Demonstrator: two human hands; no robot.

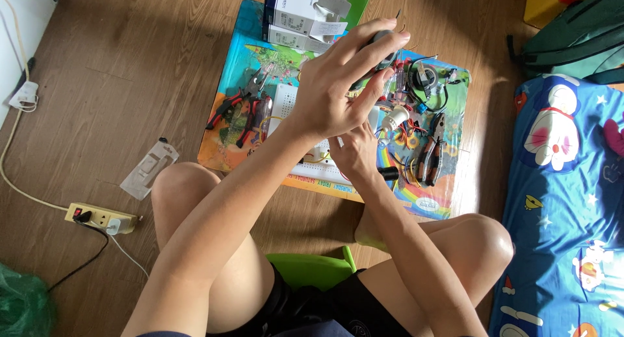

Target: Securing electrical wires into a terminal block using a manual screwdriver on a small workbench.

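Up above the low table, the left hand [335,90] is raised with its fingers curled around a dark, slim tool [379,54], the thumb and fingertips closed on its body so that only the tool's grey upper part and thin tip show past the fingers. Just under that hand, and partly hidden by its wrist, the right hand [354,154] reaches forward toward the table with its fingers bent; whether it grips anything cannot be told, since the left hand covers its fingertips. Right beside the right hand's fingers sits a small white bulb-shaped part [394,118], and just beyond it lies a tangle of coloured wires and small parts [422,83]. Below the right hand, touching its wrist side in the view, lies a small black cylinder [389,173]. To the far side of that hand from the person's body a pair of pliers with dark red handles [434,152] lies on the colourful table top [442,194]. On the other side of the left forearm lie red-handled pliers and cutters [244,109], next to a white breadboard [286,103] that passes under both hands. Beyond the left hand, at the table's far edge, stand stacked white boxes [302,15]. Well apart from both hands, on the wooden floor near the left knee, lie a clear plastic package [149,168] and a yellowish power strip [101,217].
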